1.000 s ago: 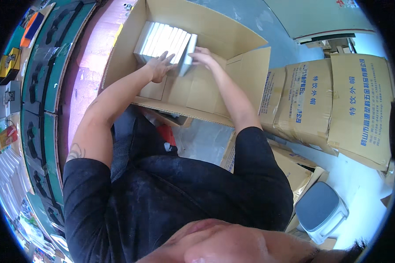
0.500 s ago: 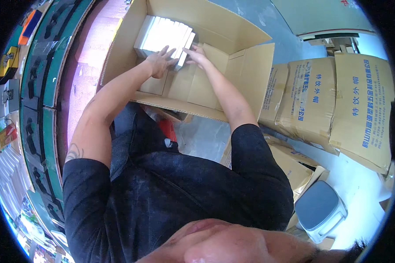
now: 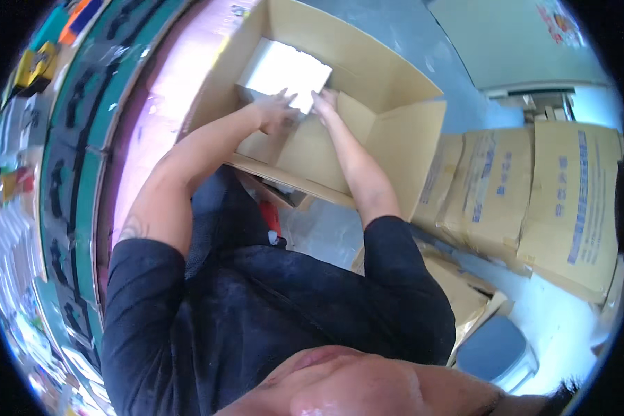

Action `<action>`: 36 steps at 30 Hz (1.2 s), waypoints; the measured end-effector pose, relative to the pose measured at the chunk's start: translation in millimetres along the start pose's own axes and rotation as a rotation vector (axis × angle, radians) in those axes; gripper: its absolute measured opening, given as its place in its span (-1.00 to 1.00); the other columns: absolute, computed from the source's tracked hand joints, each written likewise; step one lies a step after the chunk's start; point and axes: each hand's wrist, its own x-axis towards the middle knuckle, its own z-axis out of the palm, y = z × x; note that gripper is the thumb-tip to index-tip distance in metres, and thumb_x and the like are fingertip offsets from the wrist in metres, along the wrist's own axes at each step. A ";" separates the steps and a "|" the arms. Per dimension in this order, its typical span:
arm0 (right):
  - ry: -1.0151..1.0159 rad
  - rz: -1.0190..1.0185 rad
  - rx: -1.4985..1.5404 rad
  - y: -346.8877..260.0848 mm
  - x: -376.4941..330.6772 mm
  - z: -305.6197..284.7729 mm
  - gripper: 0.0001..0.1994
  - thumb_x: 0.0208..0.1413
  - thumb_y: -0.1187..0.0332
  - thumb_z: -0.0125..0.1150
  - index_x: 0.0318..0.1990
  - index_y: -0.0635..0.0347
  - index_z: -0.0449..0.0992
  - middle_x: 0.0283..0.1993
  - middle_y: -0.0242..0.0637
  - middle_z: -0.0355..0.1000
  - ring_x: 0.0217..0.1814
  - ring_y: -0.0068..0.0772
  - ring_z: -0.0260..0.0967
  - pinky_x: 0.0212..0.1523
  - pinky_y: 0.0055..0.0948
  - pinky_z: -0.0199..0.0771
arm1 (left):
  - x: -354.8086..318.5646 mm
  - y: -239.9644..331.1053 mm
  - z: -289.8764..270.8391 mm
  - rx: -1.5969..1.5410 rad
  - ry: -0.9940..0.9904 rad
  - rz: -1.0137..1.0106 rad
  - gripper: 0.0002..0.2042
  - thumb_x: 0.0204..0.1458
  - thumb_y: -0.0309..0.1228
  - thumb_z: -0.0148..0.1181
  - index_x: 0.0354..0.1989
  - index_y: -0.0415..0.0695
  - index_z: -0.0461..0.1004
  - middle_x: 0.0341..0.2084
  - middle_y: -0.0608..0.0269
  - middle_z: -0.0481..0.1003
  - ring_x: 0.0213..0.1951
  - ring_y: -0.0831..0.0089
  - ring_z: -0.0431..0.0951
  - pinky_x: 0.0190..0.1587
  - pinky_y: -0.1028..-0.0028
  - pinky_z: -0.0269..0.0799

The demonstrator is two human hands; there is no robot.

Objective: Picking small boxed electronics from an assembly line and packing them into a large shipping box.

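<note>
A row of thin white boxes [image 3: 284,68] stands packed against the far left corner inside a large open brown carton [image 3: 402,142]. My left hand [image 3: 277,112] rests at the near edge of the row, fingers spread over the white tops and slightly blurred. At the row's right end, my right hand [image 3: 324,104] touches the last box, its thumb apart from the fingers. Its fingertips are partly hidden behind the row. Neither hand visibly lifts a box.
Closed brown cartons [image 3: 496,187] stand on the right. A dark-topped stool [image 3: 492,347] is at the lower right. Along the left runs a green and black workbench edge [image 3: 66,201], with a pink surface [image 3: 156,90] beside the open carton. A red object [image 3: 270,218] lies below.
The stepped right end of the white row now looks more even, with both hands still against it. The whole view has shifted, so the carton appears further right and lower.
</note>
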 end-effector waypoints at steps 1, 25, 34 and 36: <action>-0.005 -0.192 0.007 24.6 26.2 -37.2 -0.71 0.16 0.34 0.26 -0.02 0.28 0.57 -0.19 -0.21 0.56 -0.22 -0.35 0.49 -0.21 -0.30 0.52 | 15.9 7.4 -24.2 0.120 -0.008 0.222 -0.33 -0.08 -0.13 0.31 0.29 0.03 0.35 0.36 -0.08 0.16 0.43 -0.06 -0.03 0.43 0.09 0.00; -0.298 0.357 -0.172 -39.9 19.1 -15.0 -0.17 0.25 -0.38 -0.38 0.47 0.05 -0.09 0.42 -0.02 0.06 0.32 0.26 0.16 0.20 0.21 0.34 | -973.5 -8.4 45.0 -0.050 1.123 -2.322 -0.02 -0.18 0.48 0.12 -0.12 -0.44 0.54 -0.12 -0.18 0.55 -0.13 0.03 0.59 -0.04 0.18 0.49; 0.099 0.170 -0.367 -30.2 22.9 -61.8 -0.37 0.24 -0.18 0.04 0.05 0.31 0.48 -0.18 -0.17 0.53 -0.38 -0.13 0.50 -0.59 -0.22 0.49 | -946.4 -45.8 34.0 -0.897 1.882 -1.694 -0.54 0.03 -0.07 0.32 -0.06 -0.20 0.52 -0.26 0.16 0.56 -0.30 0.49 0.60 -0.28 0.62 0.48; 0.163 0.061 -0.331 -38.4 16.1 -61.9 -0.45 0.24 -0.09 0.12 -0.07 0.37 0.55 -0.24 -0.14 0.54 -0.40 -0.21 0.50 -0.62 -0.30 0.46 | -928.0 -23.6 12.9 -0.988 2.238 -1.344 -0.51 0.17 -0.25 0.18 0.17 -0.34 0.33 -0.05 -0.05 0.48 -0.02 0.21 0.55 0.03 0.41 0.56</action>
